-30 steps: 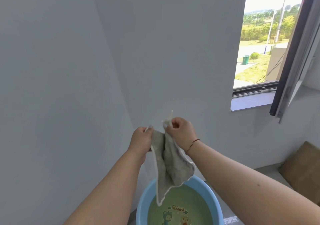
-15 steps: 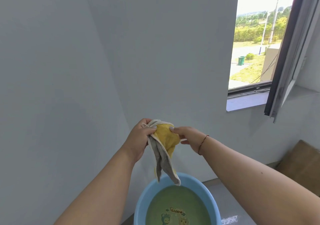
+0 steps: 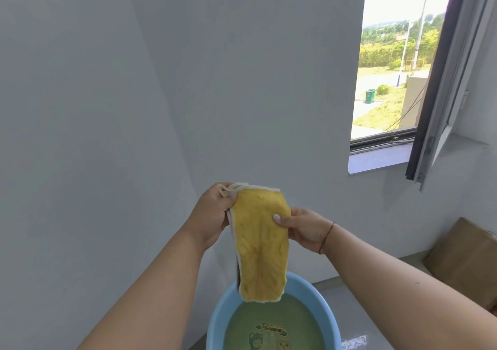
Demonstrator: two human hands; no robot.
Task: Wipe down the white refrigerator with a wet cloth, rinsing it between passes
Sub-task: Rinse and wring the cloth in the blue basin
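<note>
White wall (image 3: 255, 80) fills the background, with an open window (image 3: 390, 61) to my right. Against it I hold the cloth (image 3: 261, 244), now spread with its yellow side toward me, where a moment ago it hung bunched. My left hand (image 3: 212, 215) grips its top corner; my right hand (image 3: 301, 228) pinches its right edge. Below sits the blue basin (image 3: 223, 309) of water.

Pale grey walls (image 3: 242, 80) meet an open window (image 3: 390, 67) (bright daylight outside).
</note>
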